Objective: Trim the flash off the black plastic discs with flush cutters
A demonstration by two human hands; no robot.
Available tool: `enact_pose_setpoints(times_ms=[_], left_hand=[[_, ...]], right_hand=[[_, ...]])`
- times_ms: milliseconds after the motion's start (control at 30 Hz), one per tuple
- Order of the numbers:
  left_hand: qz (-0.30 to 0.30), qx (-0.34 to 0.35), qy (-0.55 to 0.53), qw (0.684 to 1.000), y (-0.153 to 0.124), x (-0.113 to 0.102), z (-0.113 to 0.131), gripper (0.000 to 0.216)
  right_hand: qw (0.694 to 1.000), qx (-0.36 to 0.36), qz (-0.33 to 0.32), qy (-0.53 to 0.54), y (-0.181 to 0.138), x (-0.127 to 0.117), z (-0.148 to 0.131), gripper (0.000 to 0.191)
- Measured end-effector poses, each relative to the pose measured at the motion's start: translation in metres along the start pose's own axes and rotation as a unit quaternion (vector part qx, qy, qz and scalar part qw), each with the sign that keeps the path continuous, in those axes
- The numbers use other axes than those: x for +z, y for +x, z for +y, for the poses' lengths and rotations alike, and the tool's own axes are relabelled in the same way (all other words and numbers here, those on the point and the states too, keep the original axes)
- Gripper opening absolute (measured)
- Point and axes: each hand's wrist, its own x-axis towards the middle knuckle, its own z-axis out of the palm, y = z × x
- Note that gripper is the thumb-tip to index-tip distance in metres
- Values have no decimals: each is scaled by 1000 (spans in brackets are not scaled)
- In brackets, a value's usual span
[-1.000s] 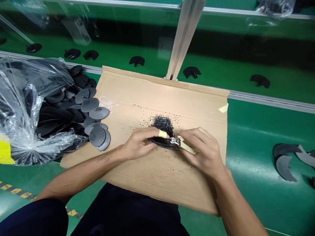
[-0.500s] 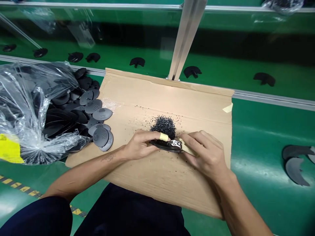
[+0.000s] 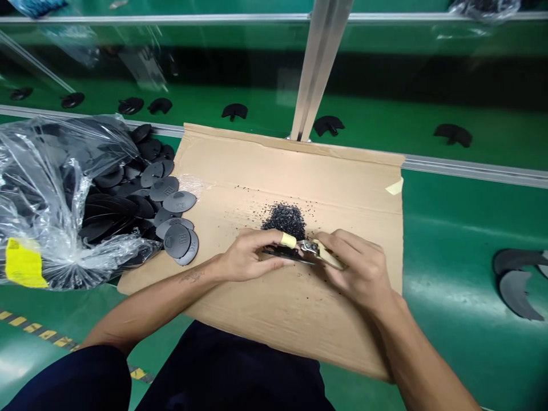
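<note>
Left hand (image 3: 250, 255) is pinching a black disc (image 3: 279, 252) above the cardboard (image 3: 257, 319), right hand (image 3: 358, 261) is wrapped round cutters (image 3: 309, 246) beside it, and though it's mostly hidden, the disc's probably light, stiff, slick-ish, best held by its rim.

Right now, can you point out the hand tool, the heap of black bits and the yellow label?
Hand tool (image 3: 309, 247): head view, on its metal part.
Heap of black bits (image 3: 284, 220): head view, on its middle.
Yellow label (image 3: 24, 263): head view, on the middle of its face.
</note>
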Motion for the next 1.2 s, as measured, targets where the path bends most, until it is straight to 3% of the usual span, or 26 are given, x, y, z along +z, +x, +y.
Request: enact_pose_setpoints(times_ms=[133,267,467,633,733,833,967,1067,1200], left_hand=[[4,34,64,997,2,0,0,28],[14,40,115,992,2,-2,-3,22],[100,-130,-42,986,5,1,-3,31],[146,-207,-127,959,12,5,-6,57],[100,-219,-99,966,16,4,-5,67],[-11,-177,-11,984,21,4,1,69],[-153,-110,92,978,28,5,10,68],[-183,-114,56,975,35,-2,11,64],[-187,-204,-39,960,52,-17,7,37]], right_hand=[[998,1,-25,-59,2,1,3,17],[996,38,-64,-52,3,-1,6,22],[962,152,-127,-185,4,-2,17,44],[946,145,-125,-260,1,3,20,51],[962,101,-83,-240,0,7,29,57],[989,50,-37,-138,4,10,33,63],[998,-7,4,67,10,5,19,28],[993,-8,40,108,13,1,6,6],[992,-25,84,87,15,0,-1,5]])
